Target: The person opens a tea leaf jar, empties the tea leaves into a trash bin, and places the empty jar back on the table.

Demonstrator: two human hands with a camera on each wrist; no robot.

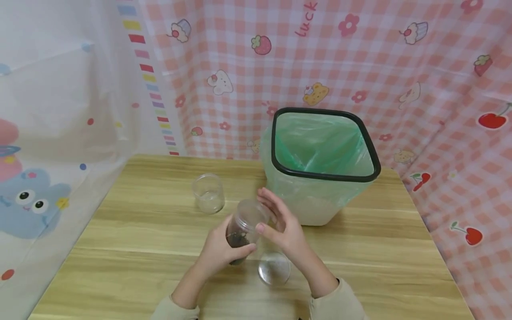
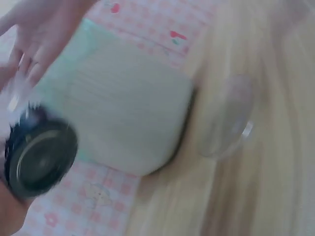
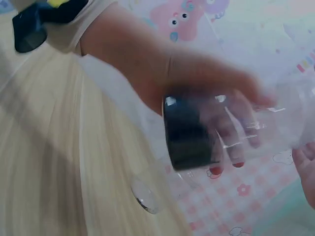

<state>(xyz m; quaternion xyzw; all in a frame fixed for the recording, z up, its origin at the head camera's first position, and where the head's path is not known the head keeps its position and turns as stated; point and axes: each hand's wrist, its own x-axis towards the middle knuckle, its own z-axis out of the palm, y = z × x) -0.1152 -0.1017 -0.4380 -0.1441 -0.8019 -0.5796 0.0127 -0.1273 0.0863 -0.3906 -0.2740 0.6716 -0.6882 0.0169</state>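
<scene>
My left hand [image 1: 220, 249] grips a clear jar [image 1: 238, 239] tilted over the table, its fingers wrapped round the side. Dark contents fill the jar's lower end, which shows as a black base in the left wrist view. My right hand [image 1: 286, 224] is at the jar's upper end, its thumb at the rim and its other fingers extended beside it. A clear round lid [image 1: 274, 269] lies on the wood below the hands. Behind and left of the jar stands a clear cup [image 1: 209, 195]. The left wrist view is blurred.
A bin [image 1: 308, 209] with a black rim and a green plastic liner stands at the back right of the wooden table [image 1: 132, 240]. Patterned cloths [image 1: 240, 111] hang behind the table and at its sides.
</scene>
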